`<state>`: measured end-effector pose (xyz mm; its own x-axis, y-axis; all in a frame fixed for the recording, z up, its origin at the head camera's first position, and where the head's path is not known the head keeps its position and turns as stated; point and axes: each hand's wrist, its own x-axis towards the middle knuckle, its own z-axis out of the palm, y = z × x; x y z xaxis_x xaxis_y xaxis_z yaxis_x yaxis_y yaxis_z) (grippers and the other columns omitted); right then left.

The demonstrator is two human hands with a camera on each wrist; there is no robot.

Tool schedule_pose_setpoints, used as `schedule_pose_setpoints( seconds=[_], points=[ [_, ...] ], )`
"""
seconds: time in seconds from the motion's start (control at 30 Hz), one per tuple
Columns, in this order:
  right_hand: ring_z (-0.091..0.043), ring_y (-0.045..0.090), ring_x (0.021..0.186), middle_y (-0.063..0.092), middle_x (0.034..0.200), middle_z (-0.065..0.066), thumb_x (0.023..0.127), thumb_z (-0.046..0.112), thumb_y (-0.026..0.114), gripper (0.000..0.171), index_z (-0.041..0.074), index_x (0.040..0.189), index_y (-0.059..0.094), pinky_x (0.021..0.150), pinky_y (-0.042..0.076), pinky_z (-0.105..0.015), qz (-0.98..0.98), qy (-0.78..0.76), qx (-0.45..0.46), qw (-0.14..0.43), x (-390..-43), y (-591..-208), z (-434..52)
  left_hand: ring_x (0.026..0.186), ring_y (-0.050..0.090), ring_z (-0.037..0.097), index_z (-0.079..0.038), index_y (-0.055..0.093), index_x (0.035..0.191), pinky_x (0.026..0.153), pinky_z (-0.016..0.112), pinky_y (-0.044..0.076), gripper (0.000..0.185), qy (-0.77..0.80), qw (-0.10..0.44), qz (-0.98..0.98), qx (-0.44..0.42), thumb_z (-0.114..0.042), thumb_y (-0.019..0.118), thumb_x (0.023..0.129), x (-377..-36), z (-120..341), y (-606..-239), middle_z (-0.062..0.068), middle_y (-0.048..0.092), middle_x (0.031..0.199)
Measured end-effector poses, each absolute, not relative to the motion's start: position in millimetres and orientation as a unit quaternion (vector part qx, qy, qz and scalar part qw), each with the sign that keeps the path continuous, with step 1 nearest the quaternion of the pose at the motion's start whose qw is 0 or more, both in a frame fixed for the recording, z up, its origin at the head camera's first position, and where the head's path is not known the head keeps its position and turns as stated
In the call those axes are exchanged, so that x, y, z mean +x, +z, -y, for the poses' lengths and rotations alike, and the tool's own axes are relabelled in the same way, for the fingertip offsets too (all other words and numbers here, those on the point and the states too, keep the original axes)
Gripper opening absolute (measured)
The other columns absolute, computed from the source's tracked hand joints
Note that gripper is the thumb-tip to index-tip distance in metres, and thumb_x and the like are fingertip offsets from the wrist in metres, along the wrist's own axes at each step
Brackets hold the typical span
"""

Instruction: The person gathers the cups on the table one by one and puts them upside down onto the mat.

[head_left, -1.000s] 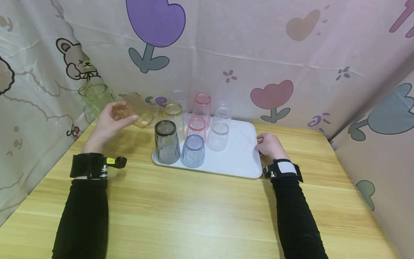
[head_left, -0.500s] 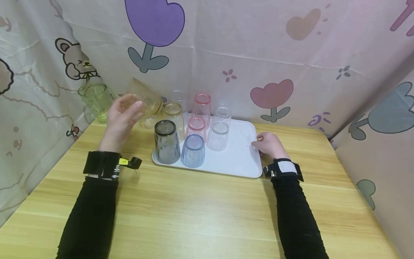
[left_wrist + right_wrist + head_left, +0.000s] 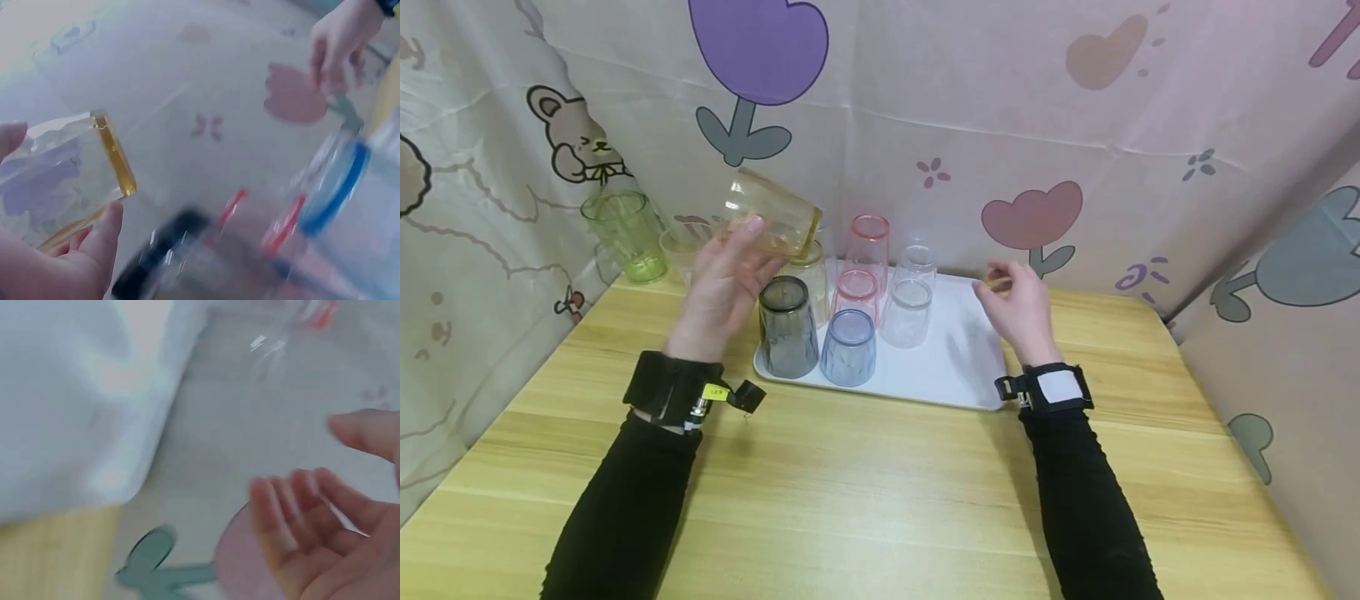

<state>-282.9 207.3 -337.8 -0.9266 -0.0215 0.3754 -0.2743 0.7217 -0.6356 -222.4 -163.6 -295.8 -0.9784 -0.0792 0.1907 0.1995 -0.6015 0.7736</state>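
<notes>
In my left hand (image 3: 718, 287) I grip an amber-tinted drinking glass (image 3: 775, 212), tilted on its side above the left end of the white tray (image 3: 955, 367). The left wrist view shows thumb and fingers around the glass (image 3: 56, 175), its thick amber base pointing right. My right hand (image 3: 1018, 308) hovers over the tray's right end, its fingers loosely bent and nothing in them. Upside down on the tray stand a grey glass (image 3: 787, 329), a blue glass (image 3: 848, 350), two pink glasses (image 3: 870, 242), clear glasses (image 3: 906, 312) and another amber glass (image 3: 808, 283), partly hidden.
A green glass (image 3: 628, 237) stands upright at the table's back left corner. Beside it, a clear glass (image 3: 681, 246) is partly covered by my left hand. A patterned curtain (image 3: 925, 100) hangs behind the wooden table (image 3: 865, 483).
My left hand has carried the amber glass right and up, toward the tray, turning it base-right. My right hand has let go of the tray's right edge and lifted above it.
</notes>
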Motion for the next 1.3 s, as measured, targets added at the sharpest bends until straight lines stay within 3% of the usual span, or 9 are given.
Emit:
schedule_pose_setpoints(
  seconds=[0.23,0.43,0.6,0.73,0.9,1.1,1.3],
  points=[
    [-0.030,0.063,0.117,0.063,0.127,-0.017,0.095,0.011,0.076,0.047,-0.001,0.138,0.060,0.096,0.057,-0.050,0.809,0.456,0.215,0.302,-260.3,-318.2,-165.8,0.122,0.054,0.025,-0.013,0.053,0.136,0.101,0.030,0.054,0.053,-0.896,0.038,0.430,-0.098,-0.031,0.079,0.094,-210.3,136.0,-291.8,0.008,0.052,0.137],
    [-0.034,0.060,0.123,0.060,0.136,-0.018,0.090,0.016,0.078,0.057,-0.002,0.139,0.057,0.097,0.057,-0.045,0.724,0.469,0.344,0.371,-245.8,-314.4,-138.9,0.123,0.053,0.029,-0.016,0.044,0.149,0.097,0.032,0.057,0.096,-0.915,-0.033,0.388,-0.104,-0.038,0.096,0.072,-203.0,111.3,-292.0,0.013,0.047,0.145],
    [-0.036,0.055,0.130,0.056,0.143,-0.021,0.081,0.025,0.086,0.075,-0.004,0.141,0.053,0.104,0.053,-0.043,0.685,0.439,0.414,0.409,-234.3,-311.5,-122.8,0.125,0.053,0.031,-0.017,0.030,0.159,0.097,0.030,0.057,0.124,-0.908,-0.087,0.397,-0.098,-0.046,0.100,0.061,-200.0,96.5,-297.7,0.018,0.038,0.151],
    [-0.038,0.050,0.136,0.051,0.147,-0.022,0.074,0.018,0.093,0.083,-0.001,0.143,0.050,0.112,0.046,-0.049,0.671,0.417,0.448,0.418,-227.4,-311.3,-114.7,0.126,0.052,0.030,-0.018,0.024,0.161,0.095,0.029,0.058,0.130,-0.895,-0.111,0.419,-0.105,-0.052,0.099,0.060,-200.0,89.4,-303.3,0.019,0.034,0.155],
    [-0.039,0.048,0.139,0.048,0.150,-0.022,0.070,0.007,0.094,0.089,0.007,0.146,0.049,0.113,0.045,-0.049,0.676,0.392,0.463,0.420,-222.0,-312.8,-108.5,0.121,0.054,0.026,-0.022,0.024,0.162,0.087,0.025,0.058,0.124,-0.880,-0.132,0.435,-0.137,-0.056,0.095,0.065,-199.3,83.7,-307.7,0.016,0.037,0.153],
    [-0.039,0.049,0.137,0.049,0.148,-0.022,0.073,0.001,0.090,0.076,0.006,0.140,0.054,0.111,0.048,-0.048,0.673,0.387,0.467,0.424,-220.0,-315.4,-104.6,0.110,0.057,0.021,-0.019,0.031,0.160,0.079,0.022,0.056,0.116,-0.876,-0.148,0.434,-0.151,-0.058,0.092,0.069,-197.5,80.2,-310.8,0.007,0.048,0.140],
    [-0.039,0.052,0.135,0.050,0.146,-0.021,0.074,-0.001,0.088,0.069,0.005,0.135,0.057,0.109,0.050,-0.046,0.677,0.382,0.460,0.430,-219.2,-316.4,-103.6,0.113,0.055,0.022,-0.020,0.028,0.161,0.079,0.021,0.056,0.122,-0.877,-0.142,0.437,-0.138,-0.059,0.093,0.066,-197.3,78.3,-312.3,0.009,0.044,0.146]
  ],
)
